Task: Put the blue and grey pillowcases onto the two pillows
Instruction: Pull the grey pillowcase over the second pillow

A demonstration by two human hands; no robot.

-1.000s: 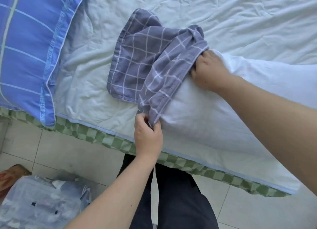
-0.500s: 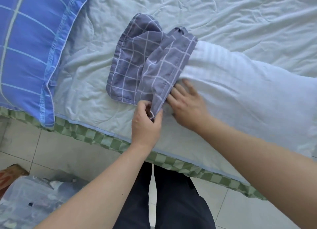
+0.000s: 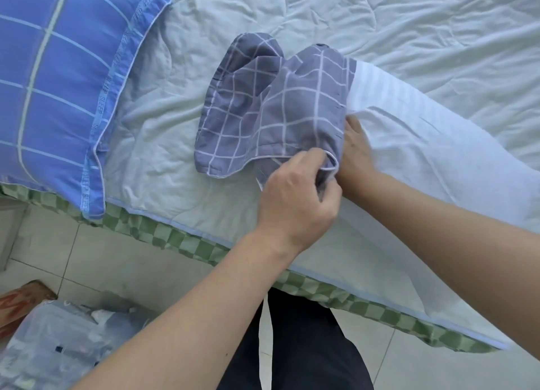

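Observation:
The grey checked pillowcase (image 3: 263, 109) lies bunched on the bed, its open end drawn over the left end of the bare white pillow (image 3: 438, 144). My left hand (image 3: 298, 199) pinches the near hem of that opening. My right hand (image 3: 355, 153) rests on the pillow at the hem, its fingers tucked under the grey cloth and hidden. The other pillow, inside the blue checked pillowcase (image 3: 58, 83), lies at the left of the bed.
A pale green quilt (image 3: 380, 18) covers the bed, with a green checked sheet edge (image 3: 181, 243) along the near side. On the tiled floor at lower left sits a clear plastic bag (image 3: 52, 351). My dark trousers (image 3: 306, 346) stand against the bed.
My right hand moved from the far top edge of the opening down to the near side and slid under the hem. The grey pillowcase has come further over the pillow's end.

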